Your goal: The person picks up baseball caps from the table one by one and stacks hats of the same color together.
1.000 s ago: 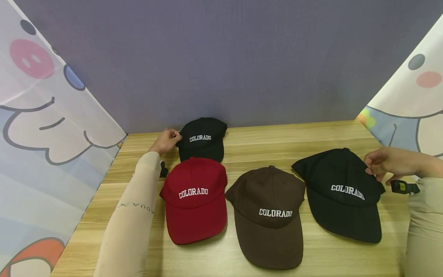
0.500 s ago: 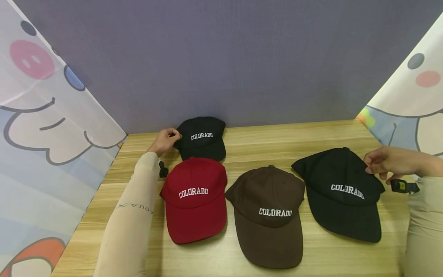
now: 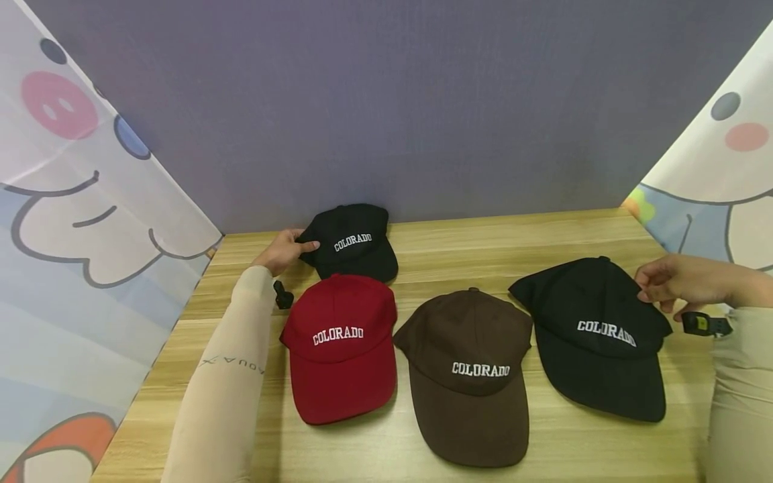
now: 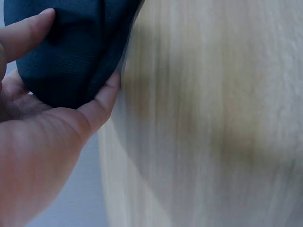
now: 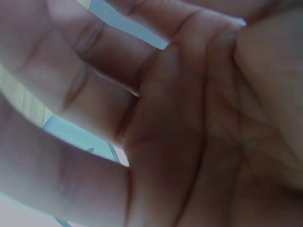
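Observation:
At the back left, a small-looking black cap [image 3: 347, 245] with white COLORADO lettering lies on the wooden table. My left hand [image 3: 284, 251] grips its left edge; in the left wrist view the thumb is on top of the dark cloth [image 4: 71, 52] and other fingers are beneath it. On the right, another black COLORADO cap [image 3: 594, 342] lies brim toward me. My right hand [image 3: 685, 282] has curled fingers at that cap's right edge and appears to pinch it. The right wrist view is filled by the palm [image 5: 189, 118], with no cap visible.
A red cap [image 3: 341, 355] lies in front of the back black cap, touching or nearly touching its brim. Beside it is a brown cap [image 3: 474, 396]. A grey wall [image 3: 423, 107] bounds the wooden table [image 3: 459, 248] behind, with cartoon-printed panels [image 3: 66, 268] at both sides.
The back black cap has shifted slightly left and turned, its brim swinging toward the right. My left thumb has straightened over its edge. The right hand and the other caps stay put.

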The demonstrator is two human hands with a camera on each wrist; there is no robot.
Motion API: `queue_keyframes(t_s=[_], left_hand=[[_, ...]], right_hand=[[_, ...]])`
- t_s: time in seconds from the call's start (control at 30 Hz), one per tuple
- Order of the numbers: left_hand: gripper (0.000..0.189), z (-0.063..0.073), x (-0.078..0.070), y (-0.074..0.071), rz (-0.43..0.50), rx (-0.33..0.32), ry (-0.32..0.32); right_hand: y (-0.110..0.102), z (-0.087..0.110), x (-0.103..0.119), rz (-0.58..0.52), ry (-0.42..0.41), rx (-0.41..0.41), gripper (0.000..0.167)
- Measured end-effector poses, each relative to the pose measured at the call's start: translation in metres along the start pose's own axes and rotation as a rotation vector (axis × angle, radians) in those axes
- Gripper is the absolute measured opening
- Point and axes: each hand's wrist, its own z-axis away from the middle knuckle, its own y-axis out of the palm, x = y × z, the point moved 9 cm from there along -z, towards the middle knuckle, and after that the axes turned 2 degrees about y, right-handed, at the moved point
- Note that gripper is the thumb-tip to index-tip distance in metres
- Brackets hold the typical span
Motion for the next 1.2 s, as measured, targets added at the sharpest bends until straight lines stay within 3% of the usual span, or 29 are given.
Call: queue_keyframes(t_s=[0.37, 0.53, 0.8, 1.2], left_hand=[[0.048, 0.0, -0.022, 0.003, 0.063, 0.015, 0.064], [0.042, 0.002, -0.037, -0.001, -0.03, -0.028, 0.144], [0.037, 0.007, -0.068, -0.007, -0.15, -0.111, 0.24], [0.028, 0.009, -0.102, -0.009, -0.059, -0.188, 0.328]], right_hand=[[-0.001, -0.001, 0.001, 0.003, -0.013, 0.0, 0.013], [-0.001, -0.002, 0.003, 0.008, -0.02, -0.015, 0.004], [-0.003, -0.004, 0.007, -0.008, -0.024, -0.011, 0.006], [-0.003, -0.004, 0.007, -0.011, -0.02, -0.017, 0.014]])
